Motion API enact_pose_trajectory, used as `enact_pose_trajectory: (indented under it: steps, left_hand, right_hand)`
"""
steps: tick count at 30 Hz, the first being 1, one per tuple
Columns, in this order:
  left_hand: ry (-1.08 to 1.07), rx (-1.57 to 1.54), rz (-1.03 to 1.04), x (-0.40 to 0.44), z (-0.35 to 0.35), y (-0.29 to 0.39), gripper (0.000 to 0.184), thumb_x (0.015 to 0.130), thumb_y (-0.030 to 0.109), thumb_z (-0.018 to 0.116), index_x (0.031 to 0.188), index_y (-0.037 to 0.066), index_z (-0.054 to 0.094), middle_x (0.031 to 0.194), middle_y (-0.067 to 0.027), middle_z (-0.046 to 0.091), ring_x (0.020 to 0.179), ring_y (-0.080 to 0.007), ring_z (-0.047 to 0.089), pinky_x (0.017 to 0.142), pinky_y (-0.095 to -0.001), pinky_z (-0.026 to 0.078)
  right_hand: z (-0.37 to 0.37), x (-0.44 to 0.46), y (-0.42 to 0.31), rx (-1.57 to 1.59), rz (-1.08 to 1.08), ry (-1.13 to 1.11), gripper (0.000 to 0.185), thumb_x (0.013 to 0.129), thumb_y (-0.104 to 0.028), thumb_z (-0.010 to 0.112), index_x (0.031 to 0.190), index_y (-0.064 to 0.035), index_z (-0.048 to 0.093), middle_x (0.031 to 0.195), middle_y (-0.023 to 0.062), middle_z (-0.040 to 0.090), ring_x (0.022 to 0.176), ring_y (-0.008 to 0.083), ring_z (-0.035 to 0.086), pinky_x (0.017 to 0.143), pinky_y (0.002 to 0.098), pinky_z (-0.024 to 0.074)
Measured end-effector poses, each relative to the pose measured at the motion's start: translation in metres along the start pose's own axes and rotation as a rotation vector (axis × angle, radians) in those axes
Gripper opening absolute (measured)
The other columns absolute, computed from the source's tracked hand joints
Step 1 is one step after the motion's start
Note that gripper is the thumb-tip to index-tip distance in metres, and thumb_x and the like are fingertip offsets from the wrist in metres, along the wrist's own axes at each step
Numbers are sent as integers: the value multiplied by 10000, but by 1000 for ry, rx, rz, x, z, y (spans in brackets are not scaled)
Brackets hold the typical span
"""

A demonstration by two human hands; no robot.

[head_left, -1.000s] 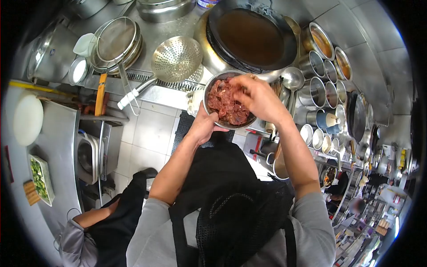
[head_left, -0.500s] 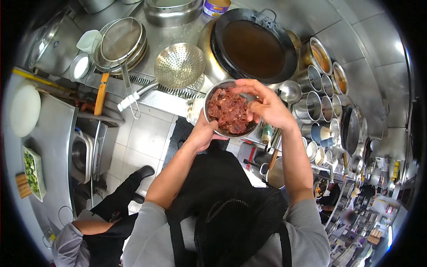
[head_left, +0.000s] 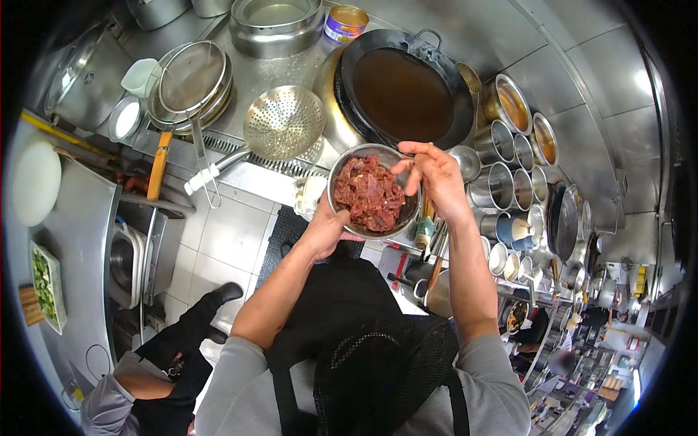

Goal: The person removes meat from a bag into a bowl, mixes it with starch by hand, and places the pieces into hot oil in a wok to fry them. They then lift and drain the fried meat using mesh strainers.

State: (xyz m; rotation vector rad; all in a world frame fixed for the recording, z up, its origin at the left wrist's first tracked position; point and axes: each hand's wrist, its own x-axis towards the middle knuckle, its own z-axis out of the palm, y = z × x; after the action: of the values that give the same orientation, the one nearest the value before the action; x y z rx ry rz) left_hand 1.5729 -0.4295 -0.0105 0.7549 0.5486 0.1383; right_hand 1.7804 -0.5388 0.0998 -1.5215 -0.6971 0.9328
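My left hand [head_left: 327, 227] grips a steel bowl [head_left: 412, 208] by its lower left rim, the thumb lying over the edge. Dark red pieces of raw meat [head_left: 369, 192] fill much of the bowl, which is tipped towards me. Over the bowl's right rim is my right hand [head_left: 436, 178], its fingers apart and partly bent, with nothing visible in them. Just beyond the bowl stands a black wok [head_left: 356, 87] of brown liquid. A perforated ladle [head_left: 283, 122] with a white handle lies to the left of it.
Sieves [head_left: 193, 76] rest on the counter at left, beside a steel pot [head_left: 276, 36] and a tin [head_left: 345, 24]. Several steel containers [head_left: 491, 185] line the right side. Another person [head_left: 163, 381] is at lower left, by a tray of green vegetables [head_left: 49, 287].
My right hand has lifted back from the meat and its fingers have spread. The left hand still holds the bowl. The whole view has shifted slightly.
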Motion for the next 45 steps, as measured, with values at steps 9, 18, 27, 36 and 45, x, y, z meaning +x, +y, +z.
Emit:
enact_pose_trajectory:
  steps: [9, 18, 27, 36, 45]
  left_hand:
    - [-12, 41, -23, 5, -1, 2, 814, 945, -105, 411, 1654, 161, 115, 1603, -219, 377, 1309, -411, 617, 787, -475, 706]
    - [57, 24, -11, -7, -11, -3, 822, 940, -90, 423, 1655, 156, 102, 1559, -233, 440, 1201, -398, 687, 724, -442, 711]
    - [207, -60, 28, -27, -22, -2, 787, 938, -100, 400, 1639, 150, 143, 1522, -223, 481, 1180, -376, 703, 734, -435, 714]
    - [254, -93, 93, -28, -23, -2, 776, 910, -124, 391, 1620, 94, 165, 1506, -247, 483, 1187, -397, 697, 740, -442, 718]
    - [283, -111, 74, -30, -23, 4, 781, 895, -156, 383, 1607, 87, 175, 1492, -269, 485, 1137, -401, 719, 724, -432, 724]
  right_hand:
    - [-35, 35, -6, 215, -162, 247, 176, 971, 79, 548, 1125, -6, 554, 770, 33, 567, 613, 141, 599, 811, 417, 638]
    - [-135, 141, 1, -387, -140, 362, 182, 915, 22, 693, 1059, 2, 583, 897, 91, 691, 821, 177, 760, 750, 306, 604]
    - [-171, 228, 38, -754, 7, 268, 128, 875, -109, 786, 896, -8, 710, 828, 91, 748, 685, 161, 702, 702, 321, 590]
    - [-175, 254, 51, -923, -108, 392, 106, 860, -22, 726, 965, -12, 724, 893, 128, 773, 891, 249, 776, 804, 375, 599]
    - [-193, 268, 67, -854, -97, 308, 173, 828, -47, 758, 999, -24, 743, 931, 145, 784, 962, 260, 774, 866, 379, 595]
